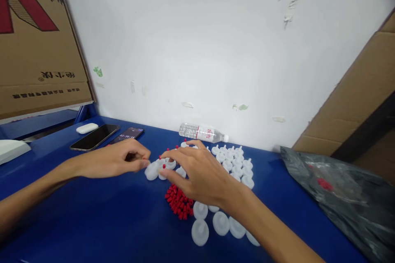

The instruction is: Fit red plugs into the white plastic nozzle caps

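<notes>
- Hidden: the right hand (200,168) covers several white pieces (237,160) just beyond the red heap (179,203), so their number cannot be told; its forearm overlaps more on the heap's right.
- Blurred: one piece (151,171) beyond and left of the heap, under the left hand (115,158).
- Partly covered: the lit phone (128,134), well beyond and left of the heap, behind the left hand.
- Cut off: the grey bag (327,193), far right of the heap, by the picture's edge.
- Left arm: reaches in from the heap's left along the surface (108,218), fingers curled inward.
- Left grip: thumb and forefinger pinched closed on a red cap (145,159), of which only a speck shows; whether it sits on the blurred piece cannot be told.
- Right arm: comes in from the heap's near right, palm down, hand arched over the pieces.
- Right grip: open, thumb and forefinger parted; the thumb tip is beside a capped piece (162,174) beyond and left of the heap, contact unclear.
</notes>
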A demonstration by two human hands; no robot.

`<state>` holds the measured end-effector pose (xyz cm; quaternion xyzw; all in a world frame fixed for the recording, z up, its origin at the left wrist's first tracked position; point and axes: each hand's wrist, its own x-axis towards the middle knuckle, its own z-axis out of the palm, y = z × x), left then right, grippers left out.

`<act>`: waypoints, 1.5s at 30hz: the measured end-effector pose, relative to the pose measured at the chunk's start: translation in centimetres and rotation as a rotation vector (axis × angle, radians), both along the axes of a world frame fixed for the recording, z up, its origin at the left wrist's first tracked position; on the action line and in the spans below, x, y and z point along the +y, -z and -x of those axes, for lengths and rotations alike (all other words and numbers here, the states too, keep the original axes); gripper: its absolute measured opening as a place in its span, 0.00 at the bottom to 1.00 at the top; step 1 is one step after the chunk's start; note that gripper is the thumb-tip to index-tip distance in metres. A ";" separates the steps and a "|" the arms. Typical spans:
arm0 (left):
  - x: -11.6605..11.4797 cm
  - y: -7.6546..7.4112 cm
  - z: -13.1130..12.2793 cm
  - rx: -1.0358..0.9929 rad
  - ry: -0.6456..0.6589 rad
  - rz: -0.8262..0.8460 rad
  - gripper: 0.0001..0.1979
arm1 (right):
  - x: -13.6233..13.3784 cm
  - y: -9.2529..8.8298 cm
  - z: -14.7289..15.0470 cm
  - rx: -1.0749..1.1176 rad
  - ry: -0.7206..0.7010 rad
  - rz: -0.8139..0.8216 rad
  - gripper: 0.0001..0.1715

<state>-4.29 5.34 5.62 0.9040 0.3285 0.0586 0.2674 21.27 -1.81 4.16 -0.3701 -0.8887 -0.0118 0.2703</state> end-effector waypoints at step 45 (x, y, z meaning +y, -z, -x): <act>-4.3 5.9 -4.4 -0.227 0.223 -0.421 0.16 | 3.3 5.1 -22.0 0.165 0.809 0.031 0.15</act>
